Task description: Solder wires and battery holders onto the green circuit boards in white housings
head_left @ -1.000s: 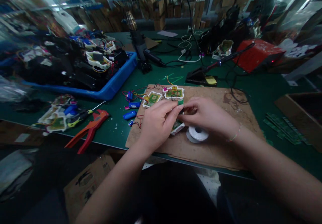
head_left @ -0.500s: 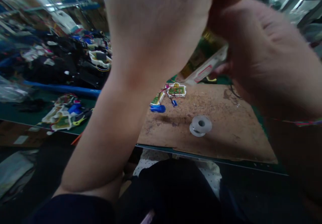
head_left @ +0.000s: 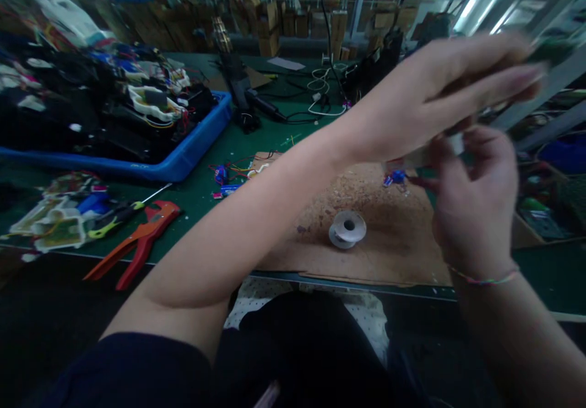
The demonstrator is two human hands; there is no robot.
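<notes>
My left hand [head_left: 451,93] reaches across to the upper right, its fingers stretched out, apart and blurred by motion. Just below it, my right hand [head_left: 478,197], with a thin coloured band at the wrist, has its fingers curled around a pale object [head_left: 414,157] with a reddish mark. Most of that object is hidden behind my left hand, and its kind is unclear. Beyond the fingers, a small blue part [head_left: 396,178] lies on the brown board [head_left: 389,255]. A whitish spool [head_left: 348,229] rests nearer to me on this board.
A blue tray [head_left: 183,157] heaped with dark parts and wired pieces stands at the left. Red-handled cutters [head_left: 137,243], a screwdriver [head_left: 130,209] and white-framed circuit pieces [head_left: 59,225] lie before it. Behind is a black tool [head_left: 235,75] with cables. A box of parts [head_left: 544,218] sits right.
Both hands have moved away from my face, toward the right, and look smaller. My view has turned, so the blue tray, cutters and back shelves show more fully.
</notes>
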